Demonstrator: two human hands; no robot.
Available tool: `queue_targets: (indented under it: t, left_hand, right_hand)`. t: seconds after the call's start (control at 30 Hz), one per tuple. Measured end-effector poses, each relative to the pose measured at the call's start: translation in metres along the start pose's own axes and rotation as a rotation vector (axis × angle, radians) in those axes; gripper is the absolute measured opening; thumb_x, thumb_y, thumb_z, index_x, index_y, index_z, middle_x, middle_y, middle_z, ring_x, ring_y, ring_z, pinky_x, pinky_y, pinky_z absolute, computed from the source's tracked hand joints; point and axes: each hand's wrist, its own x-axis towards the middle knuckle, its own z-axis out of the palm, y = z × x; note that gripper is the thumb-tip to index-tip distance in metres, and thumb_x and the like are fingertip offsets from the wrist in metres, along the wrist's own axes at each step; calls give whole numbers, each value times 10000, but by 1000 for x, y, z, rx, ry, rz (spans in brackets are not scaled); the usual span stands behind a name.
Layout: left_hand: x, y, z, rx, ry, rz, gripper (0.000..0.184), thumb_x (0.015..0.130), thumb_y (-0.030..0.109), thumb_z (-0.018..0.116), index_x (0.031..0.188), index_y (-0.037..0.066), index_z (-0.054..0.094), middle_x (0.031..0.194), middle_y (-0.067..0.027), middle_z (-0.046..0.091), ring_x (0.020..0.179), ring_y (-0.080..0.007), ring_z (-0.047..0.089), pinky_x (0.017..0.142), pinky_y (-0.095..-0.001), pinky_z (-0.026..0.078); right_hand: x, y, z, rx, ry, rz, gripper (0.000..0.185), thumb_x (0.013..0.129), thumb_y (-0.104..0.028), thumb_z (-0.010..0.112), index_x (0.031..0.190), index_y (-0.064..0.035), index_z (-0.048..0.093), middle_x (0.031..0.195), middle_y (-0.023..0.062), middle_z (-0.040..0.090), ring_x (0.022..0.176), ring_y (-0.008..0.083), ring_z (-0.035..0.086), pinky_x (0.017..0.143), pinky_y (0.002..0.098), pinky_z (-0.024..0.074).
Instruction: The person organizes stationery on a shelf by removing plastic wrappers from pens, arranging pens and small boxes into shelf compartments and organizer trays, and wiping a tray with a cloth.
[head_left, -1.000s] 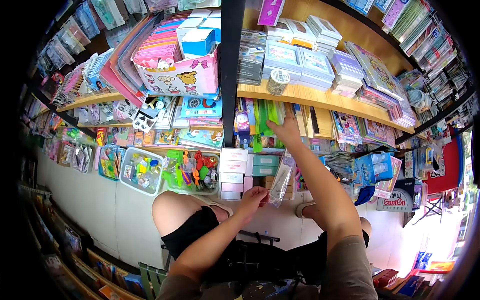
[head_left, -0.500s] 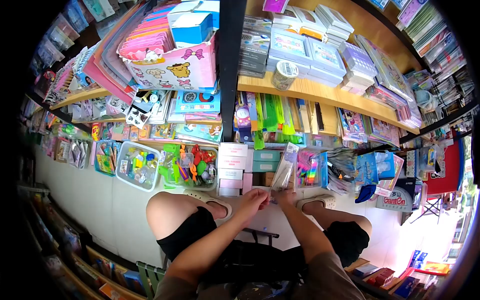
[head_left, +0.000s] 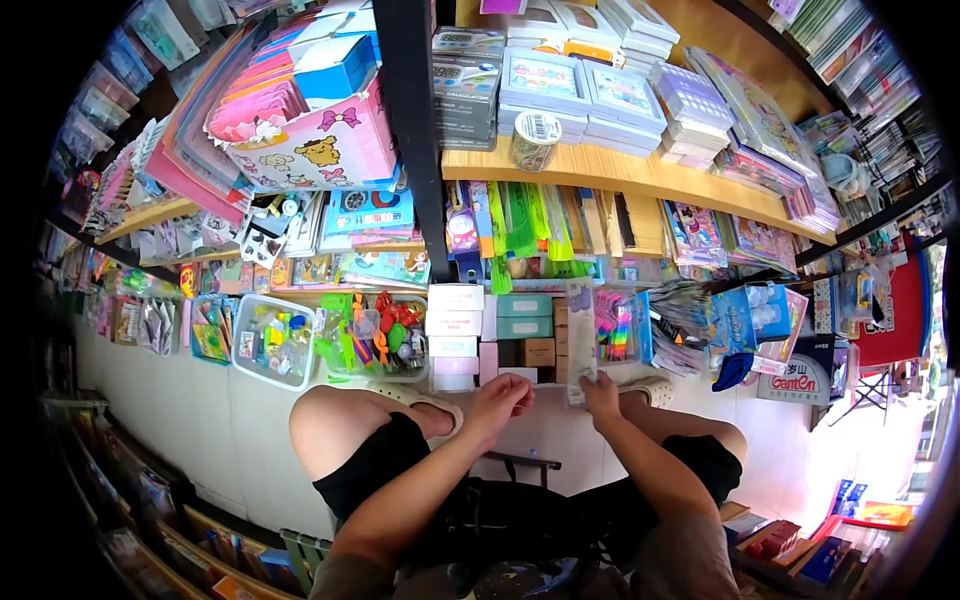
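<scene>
On my feed the right hand (head_left: 602, 397) pinches the lower end of a slim clear packet (head_left: 581, 330), probably to keep its length unobstructed beyond the fingers. The left hand (head_left: 502, 402), alongside, is loosely curled; I can't tell if it grips anything. Half a second ago the hands met at the leaning packet; now they're apart and it's straighter.
</scene>
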Motion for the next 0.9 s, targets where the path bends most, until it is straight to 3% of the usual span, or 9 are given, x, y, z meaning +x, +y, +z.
queue_targets:
  t: [0.1, 0.2, 0.37, 0.6, 0.67, 0.7, 0.8, 0.83, 0.9]
  left_hand:
    - [-1, -4, -3, -6, -49, 26, 115, 877, 200, 516, 862, 95, 558, 800, 11, 568, 743, -82, 535, 667, -216, 424]
    - [-5, -4, -2, -28, -69, 53, 119, 876, 197, 515, 864, 88, 560, 793, 7, 571, 734, -80, 536, 661, -217, 425]
    - [-11, -5, -2, 23, -73, 53, 118, 876, 195, 513, 869, 88, 563, 779, 5, 572, 719, -82, 539, 654, -219, 427]
    - [-9, -3, -4, 22, -54, 88, 111, 868, 187, 518, 873, 86, 564, 776, 2, 574, 715, -92, 542, 647, -221, 427]
    - [-7, -2, -3, 8, -47, 96, 108, 867, 183, 517, 873, 85, 562, 772, 1, 574, 711, -92, 540, 641, -223, 424]
    - [-6, -2, -4, 1, -42, 98, 107, 866, 181, 517, 872, 84, 561, 769, 0, 573, 709, -92, 538, 638, -224, 423]
    - [-4, 0, -7, -7, -47, 84, 112, 868, 186, 513, 873, 83, 557, 767, 1, 572, 704, -89, 535, 627, -224, 415]
    - [-3, 0, -7, -7, -46, 84, 113, 869, 188, 512, 871, 84, 556, 768, 2, 571, 703, -88, 533, 627, -222, 413]
    - [-3, 0, -8, -9, -43, 81, 115, 870, 192, 510, 866, 86, 553, 769, 3, 571, 700, -85, 530, 628, -218, 407]
  right_hand:
    - [-45, -27, -33, 282, -8, -43, 153, 838, -70, 540, 985, -26, 539, 824, 32, 585, 671, 96, 531, 594, 242, 434]
    - [-86, -67, -44, 272, 75, -196, 139, 852, -50, 521, 989, -29, 536, 836, 25, 583, 694, 98, 533, 617, 239, 437]
    - [-101, -146, -35, 325, 26, -323, 217, 838, -53, 537, 1047, 4, 518, 894, 31, 568, 765, 85, 497, 684, 224, 403]
    - [-25, -260, 34, 287, -211, -492, 234, 836, -91, 549, 1052, -2, 539, 911, 24, 579, 826, 96, 504, 706, 231, 408]
    - [-10, -289, 57, 422, -325, -331, 297, 844, -160, 556, 1084, 13, 531, 892, 44, 575, 794, 106, 512, 652, 245, 420]
    - [30, -281, 71, 208, -143, -454, 342, 822, -245, 590, 1036, 15, 533, 864, 54, 588, 748, 149, 568, 608, 291, 464]
    - [34, -287, 84, -392, 257, -719, 413, 770, -280, 640, 993, 54, 543, 812, 109, 571, 737, 199, 569, 604, 295, 463]
    - [25, -295, 78, -387, 185, -615, 475, 724, -305, 668, 966, 85, 546, 802, 175, 568, 760, 267, 577, 655, 325, 469]
    - [71, -266, 65, -515, 418, -757, 509, 701, -345, 675, 963, 74, 553, 829, 190, 580, 792, 297, 580, 701, 342, 468]
